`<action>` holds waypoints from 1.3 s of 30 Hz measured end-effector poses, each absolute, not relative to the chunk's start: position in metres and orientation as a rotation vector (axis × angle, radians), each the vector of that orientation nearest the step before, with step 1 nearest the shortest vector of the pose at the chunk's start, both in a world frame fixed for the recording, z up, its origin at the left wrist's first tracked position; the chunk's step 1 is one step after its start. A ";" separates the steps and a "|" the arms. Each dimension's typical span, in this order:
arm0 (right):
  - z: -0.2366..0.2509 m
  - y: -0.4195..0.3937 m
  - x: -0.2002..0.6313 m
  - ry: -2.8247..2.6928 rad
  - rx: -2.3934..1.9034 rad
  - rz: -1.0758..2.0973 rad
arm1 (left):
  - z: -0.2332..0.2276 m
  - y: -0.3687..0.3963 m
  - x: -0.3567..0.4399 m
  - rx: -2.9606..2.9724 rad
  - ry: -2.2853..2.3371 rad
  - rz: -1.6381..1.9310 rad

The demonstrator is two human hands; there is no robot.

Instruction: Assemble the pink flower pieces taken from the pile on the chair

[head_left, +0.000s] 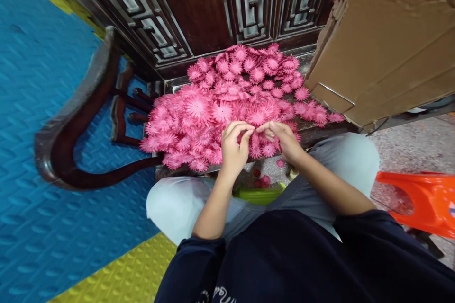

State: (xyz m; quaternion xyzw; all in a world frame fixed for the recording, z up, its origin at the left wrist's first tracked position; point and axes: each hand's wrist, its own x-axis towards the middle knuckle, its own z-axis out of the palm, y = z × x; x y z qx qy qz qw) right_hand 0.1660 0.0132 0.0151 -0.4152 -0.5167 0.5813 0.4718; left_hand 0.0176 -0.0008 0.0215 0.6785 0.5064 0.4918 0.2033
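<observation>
A large heap of pink artificial flower pieces (pixel 199 109), round with many narrow petals, covers the dark wooden bench in front of me. My left hand (pixel 234 146) is over the heap's near edge, thumb and forefinger pinched together. Just beside it on the right is my right hand (pixel 283 141), its forefinger reaching to the left fingertips and its other fingers curled. Whatever lies between the fingertips is too small to make out. Pink petals show right under both hands, and some pieces have a small dark hole in the centre.
A torn cardboard box (pixel 394 42) stands at the right end of the bench. On the left curves a wooden armrest (pixel 53 151) above blue floor mats (pixel 31 227). An orange plastic stool (pixel 426 199) is at right. Below me are a green seat (pixel 259 195) and fallen pink pieces (pixel 265 181).
</observation>
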 end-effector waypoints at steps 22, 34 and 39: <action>0.020 0.014 0.163 -0.990 -0.977 1.683 | 0.016 -0.003 0.024 2.136 1.391 1.492; 0.012 0.012 0.164 -1.174 -0.981 1.283 | 0.021 -0.007 0.028 1.831 1.325 1.496; 0.016 0.009 0.166 -1.320 -0.934 1.120 | 0.022 -0.007 0.029 1.653 1.285 1.503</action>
